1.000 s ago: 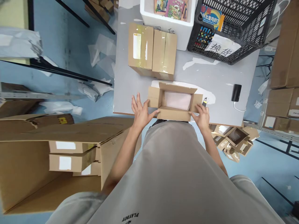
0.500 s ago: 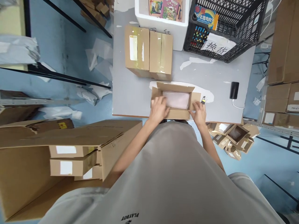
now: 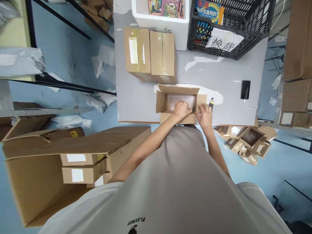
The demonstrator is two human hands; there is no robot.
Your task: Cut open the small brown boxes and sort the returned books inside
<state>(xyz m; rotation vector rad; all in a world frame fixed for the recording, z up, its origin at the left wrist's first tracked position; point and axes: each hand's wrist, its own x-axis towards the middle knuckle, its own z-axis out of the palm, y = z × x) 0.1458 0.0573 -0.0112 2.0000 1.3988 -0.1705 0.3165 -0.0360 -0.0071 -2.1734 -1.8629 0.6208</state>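
An open cardboard box (image 3: 161, 101) sits at the near edge of the grey table (image 3: 136, 97), its flaps up. Inside lies a pale, wrapped packet (image 3: 172, 100). My left hand (image 3: 181, 109) is down inside the box, its fingers curled on the packet's near right part. My right hand (image 3: 204, 116) rests against the box's right end, holding the right flap (image 3: 201, 100) with bent fingers. A small knife with a yellow and black handle (image 3: 211, 103) lies on the table just past my right hand.
Two taped cartons (image 3: 149, 53) stand behind the open box. Farther back are a white foam box (image 3: 168, 29) with books and a black crate (image 3: 234, 19). A phone (image 3: 245, 89) lies at the right. Large cartons (image 3: 73, 156) fill the floor at my left.
My left hand has gone from the box's left flap into the box and onto the packet. My right hand stays at the right end. The view has shifted slightly.
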